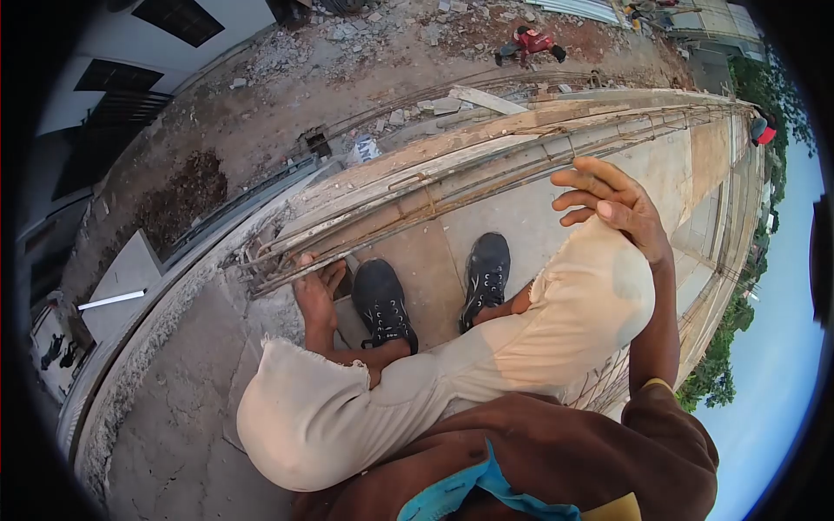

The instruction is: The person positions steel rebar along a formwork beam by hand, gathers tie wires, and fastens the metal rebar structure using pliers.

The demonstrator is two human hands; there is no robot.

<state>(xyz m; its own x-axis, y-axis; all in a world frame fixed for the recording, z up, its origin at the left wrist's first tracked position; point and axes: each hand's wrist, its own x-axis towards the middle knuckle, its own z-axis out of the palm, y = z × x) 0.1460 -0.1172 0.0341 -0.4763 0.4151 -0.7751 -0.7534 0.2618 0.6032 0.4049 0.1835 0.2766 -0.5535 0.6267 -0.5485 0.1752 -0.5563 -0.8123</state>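
Note:
My left hand (318, 298) reaches down beside my left shoe (380, 304), at the near end of a long rusty rebar cage (430, 207). Its fingers are closed around one of the cage's lower bars, with some fingertips hidden behind the steel. The cage lies lengthwise along the concrete ledge, made of long bars tied with stirrups. Over my right knee (599, 286), my right hand (617, 204) hangs with its fingers loosely apart and nothing in them. Its wrist is close to the cream trousers.
Timber formwork (556, 122) borders the cage above a drop to rubble-strewn ground (287, 113). A person in red (530, 43) bends down there. Another person in a red cap (764, 132) is at the far right. Rough concrete (182, 391) lies to my left.

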